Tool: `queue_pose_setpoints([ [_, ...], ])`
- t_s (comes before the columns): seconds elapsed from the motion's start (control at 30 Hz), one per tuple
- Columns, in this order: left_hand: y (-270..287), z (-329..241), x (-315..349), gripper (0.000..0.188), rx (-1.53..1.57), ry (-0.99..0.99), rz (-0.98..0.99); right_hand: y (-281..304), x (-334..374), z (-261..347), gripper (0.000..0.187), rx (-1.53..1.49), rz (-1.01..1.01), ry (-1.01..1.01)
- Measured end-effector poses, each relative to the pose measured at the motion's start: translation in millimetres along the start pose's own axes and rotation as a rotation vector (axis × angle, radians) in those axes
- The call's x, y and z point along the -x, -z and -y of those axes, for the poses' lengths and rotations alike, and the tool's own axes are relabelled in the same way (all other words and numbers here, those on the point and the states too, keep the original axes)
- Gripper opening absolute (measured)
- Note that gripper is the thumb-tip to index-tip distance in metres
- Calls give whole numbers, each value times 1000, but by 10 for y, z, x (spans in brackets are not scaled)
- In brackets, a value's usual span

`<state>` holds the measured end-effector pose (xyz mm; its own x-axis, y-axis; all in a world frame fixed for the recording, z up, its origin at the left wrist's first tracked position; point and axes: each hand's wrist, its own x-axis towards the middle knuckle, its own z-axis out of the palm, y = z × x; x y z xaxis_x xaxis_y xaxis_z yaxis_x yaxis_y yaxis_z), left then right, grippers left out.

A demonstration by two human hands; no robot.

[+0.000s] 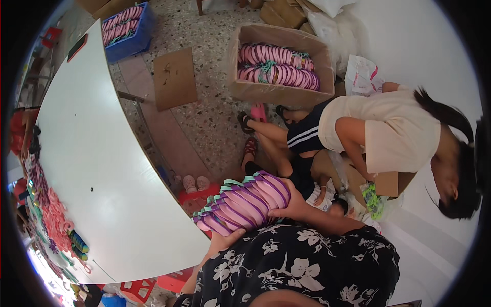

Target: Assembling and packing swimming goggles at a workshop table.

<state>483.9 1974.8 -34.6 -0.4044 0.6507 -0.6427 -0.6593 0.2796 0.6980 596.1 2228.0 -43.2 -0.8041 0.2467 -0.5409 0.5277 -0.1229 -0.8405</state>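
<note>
Close to my body I hold a row of curved pink pieces with purple edges and mint-green strips, packed side by side in a bundle; their exact kind is hard to tell. My left hand grips the bundle's near left end, thumb on top. Round its right end my right hand is closed, with the thumb against the pink side. The white table lies to the left of the bundle.
A cardboard box holds similar bundles, as does a blue crate. A person in a cream shirt bends over a carton at right; another person sits nearby. Pink strips lie on the table. Flat cardboard rests on the floor.
</note>
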Motion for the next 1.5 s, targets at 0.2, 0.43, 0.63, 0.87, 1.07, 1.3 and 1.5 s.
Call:
queue_pose_setpoints([
  [0.2,-194,-265,-659,63,99,47,21,526,-455,246,104,-48,-40,13],
  [0.43,-592,-1174,-1644,40,81,-81,1,1099,-1048,534,100,-165,-220,181],
  [0.63,-426,-1471,-2653,74,22,-121,129,1417,-1678,534,93,-335,-375,274],
  [0.87,-552,-2036,-3891,77,-107,27,254,1855,-2362,670,87,-304,-628,228],
  [1.07,-907,-2464,-5080,51,-400,174,495,2429,-2798,585,84,-246,-971,150],
  [1.3,-991,-2122,-6222,35,-210,44,577,2927,-3359,359,87,-84,-1051,143],
  [1.5,-475,-1578,-6901,31,-186,308,491,2839,-4208,-330,84,-137,-935,41],
])
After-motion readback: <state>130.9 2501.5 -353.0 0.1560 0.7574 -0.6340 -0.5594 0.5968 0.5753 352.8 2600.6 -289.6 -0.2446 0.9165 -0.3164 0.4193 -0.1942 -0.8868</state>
